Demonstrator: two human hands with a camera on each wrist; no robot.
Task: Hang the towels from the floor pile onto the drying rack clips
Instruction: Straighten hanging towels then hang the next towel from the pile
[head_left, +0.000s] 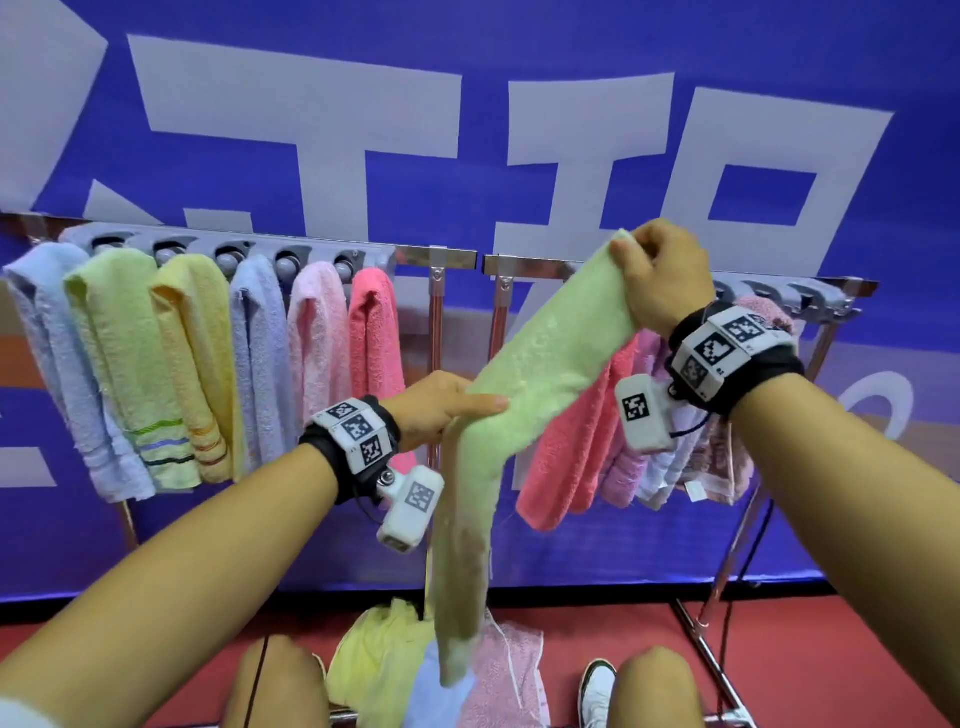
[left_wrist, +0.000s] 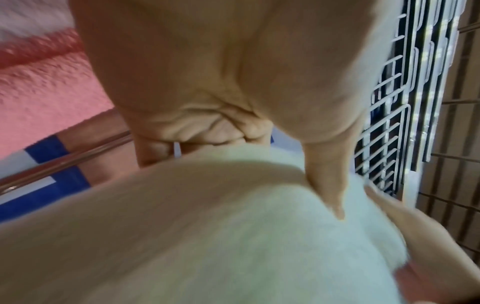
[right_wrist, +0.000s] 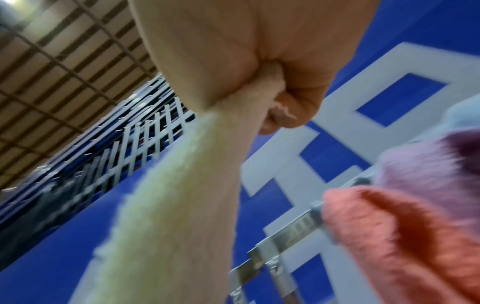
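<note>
A pale green towel (head_left: 540, 364) stretches between both hands in front of the drying rack (head_left: 452, 257). My right hand (head_left: 660, 275) grips its top end in a fist, up by the right rail; the towel (right_wrist: 187, 195) runs down from that fist (right_wrist: 259, 86). My left hand (head_left: 441, 410) holds the towel lower down, thumb laid across the cloth (left_wrist: 233, 236), fingers curled behind it. The rest hangs down to the floor pile (head_left: 415, 670) of yellow, blue and pink towels.
Several towels hang from the grey clip bar (head_left: 228, 249) on the left. A coral towel (head_left: 576, 447) and lilac ones hang from the right clip bar (head_left: 800, 296). A blue banner stands behind. My knees and a shoe (head_left: 597, 691) are on the red floor.
</note>
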